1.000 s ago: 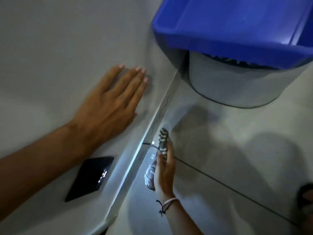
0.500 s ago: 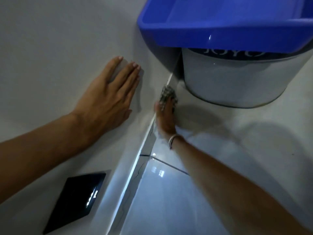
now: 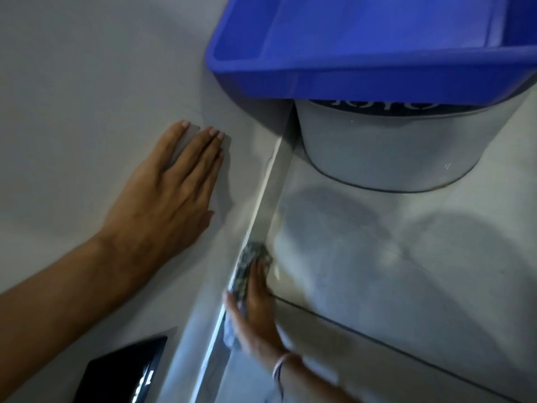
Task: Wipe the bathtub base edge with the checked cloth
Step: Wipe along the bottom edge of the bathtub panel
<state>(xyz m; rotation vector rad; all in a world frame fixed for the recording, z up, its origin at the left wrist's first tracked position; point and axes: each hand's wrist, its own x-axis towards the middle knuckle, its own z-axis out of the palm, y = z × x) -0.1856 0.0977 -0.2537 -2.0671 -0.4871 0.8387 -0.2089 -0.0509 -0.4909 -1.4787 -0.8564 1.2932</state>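
Note:
My right hand presses the checked cloth against the bathtub base edge, the pale strip where the tub side meets the floor. The cloth is bunched, black and white, and sticks out past my fingertips; part of it is hidden under my palm. The hand is blurred. My left hand lies flat with fingers spread on the white bathtub side, holding nothing, well left of the edge.
A blue plastic tub sits on a pale round bucket on the floor at the far end of the edge. A black square panel is set in the tub side near my left forearm. Grey floor tiles lie to the right.
My right hand slid the cloth along the edge up to the bucket, then back toward me. My left hand stayed flat on the tub side.

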